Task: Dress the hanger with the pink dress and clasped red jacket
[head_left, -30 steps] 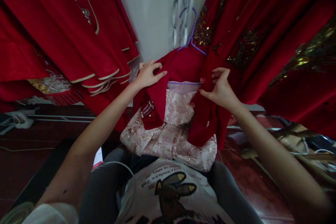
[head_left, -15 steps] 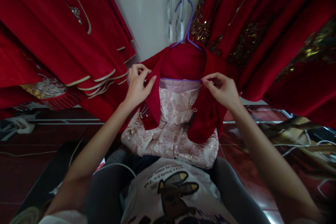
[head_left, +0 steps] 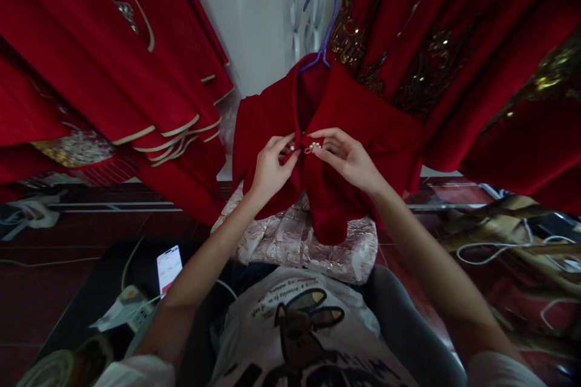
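A small red jacket hangs on a purple hanger over a pale pink brocade dress. My left hand pinches the jacket's left front edge beside a pearl button. Between the thumb and fingers of my right hand is a pearl-trimmed loop fastener at the right front edge. The two edges are close together at the chest, with the loop near the button. Whether they touch, I cannot tell. The brocade lies across my lap below the jacket.
Red garments hang at the left, and gold-embroidered red ones at the right. A white metal rack holds the hanger. A lit phone and a power strip lie on a dark surface at lower left.
Both hands have moved inward, drawing the jacket's front edges together over the dress bodice. My right hand now holds the pearl loop fastener near the button. The phone has come into fuller view.
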Tool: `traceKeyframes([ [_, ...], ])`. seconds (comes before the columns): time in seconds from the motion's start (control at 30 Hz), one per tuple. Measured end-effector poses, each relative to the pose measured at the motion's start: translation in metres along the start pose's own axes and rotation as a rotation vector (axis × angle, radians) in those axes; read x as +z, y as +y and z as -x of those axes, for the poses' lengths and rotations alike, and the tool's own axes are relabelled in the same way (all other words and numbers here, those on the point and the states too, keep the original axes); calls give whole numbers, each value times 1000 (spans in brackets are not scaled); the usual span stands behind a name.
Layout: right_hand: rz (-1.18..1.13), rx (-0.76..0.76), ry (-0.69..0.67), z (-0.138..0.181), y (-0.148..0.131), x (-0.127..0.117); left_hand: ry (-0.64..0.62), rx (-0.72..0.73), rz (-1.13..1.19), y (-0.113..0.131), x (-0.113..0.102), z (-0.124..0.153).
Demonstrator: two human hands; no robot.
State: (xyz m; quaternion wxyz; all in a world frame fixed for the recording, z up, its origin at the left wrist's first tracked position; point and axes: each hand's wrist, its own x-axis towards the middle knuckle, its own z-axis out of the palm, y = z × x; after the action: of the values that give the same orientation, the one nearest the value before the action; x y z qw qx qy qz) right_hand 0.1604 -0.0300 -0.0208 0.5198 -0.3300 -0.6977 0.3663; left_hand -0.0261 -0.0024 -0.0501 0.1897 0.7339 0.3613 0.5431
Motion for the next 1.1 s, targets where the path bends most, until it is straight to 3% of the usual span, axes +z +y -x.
traceKeyframes([
  [0.13, 79, 18, 61, 1, 3, -6, 153, -129, 223, -1, 6, 6],
  [0.33, 88, 50, 79, 1, 1, -10, -11, -114, 220, 5, 14, -3],
  [0.53, 139, -35, 179, -6, 3, -7, -56, -24, 148, 4, 17, -9],
  [0.73, 169, -51, 139, -5, 7, -13, -177, 85, 23, 9, 5, -11],
  [0.83, 223, -83, 199, 0, 8, -13, -263, 159, -119, 18, -2, -11],
  [1.1, 209, -143, 430, 3, 15, -1, -209, 238, -206, 25, 6, -27],
])
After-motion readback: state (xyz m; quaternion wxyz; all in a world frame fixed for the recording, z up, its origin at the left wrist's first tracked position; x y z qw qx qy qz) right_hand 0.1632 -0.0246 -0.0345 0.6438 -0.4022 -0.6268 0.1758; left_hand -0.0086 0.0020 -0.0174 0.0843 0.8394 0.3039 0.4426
